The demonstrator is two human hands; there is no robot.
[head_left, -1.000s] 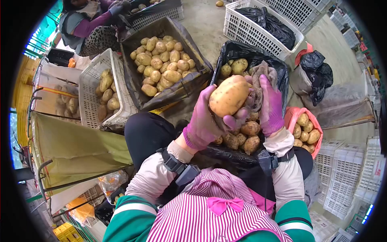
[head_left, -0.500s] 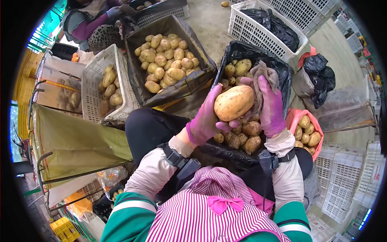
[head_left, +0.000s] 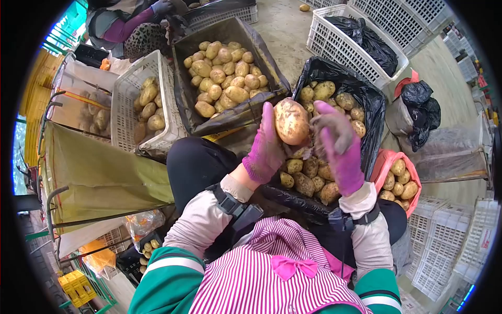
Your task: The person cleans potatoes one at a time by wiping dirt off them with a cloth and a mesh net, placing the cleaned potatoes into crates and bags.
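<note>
A large brown-spotted potato [head_left: 292, 122] rests in my left hand [head_left: 265, 149], which wears a pink and grey glove with the fingers wrapped round it. My right hand [head_left: 340, 149], in the same kind of glove, is at the potato's right side, partly blurred, with its fingers bent; whether it holds anything is unclear. Both hands are above a crate lined with black plastic [head_left: 372, 125] that holds several potatoes. The grey cloth seen before is not clearly visible.
A dark-lined crate [head_left: 201, 121] of potatoes stands ahead, left of centre, beside a white crate [head_left: 121, 112] with potatoes. Right are a red bag [head_left: 383, 166] of potatoes and a white crate [head_left: 340, 51] with black plastic. A co-worker [head_left: 123, 29] sits at the upper left.
The potato has turned in my left hand, from lying sideways to more upright, and moved slightly left. My right hand has shifted and its fingers now bend towards the potato. The view has swung a little.
</note>
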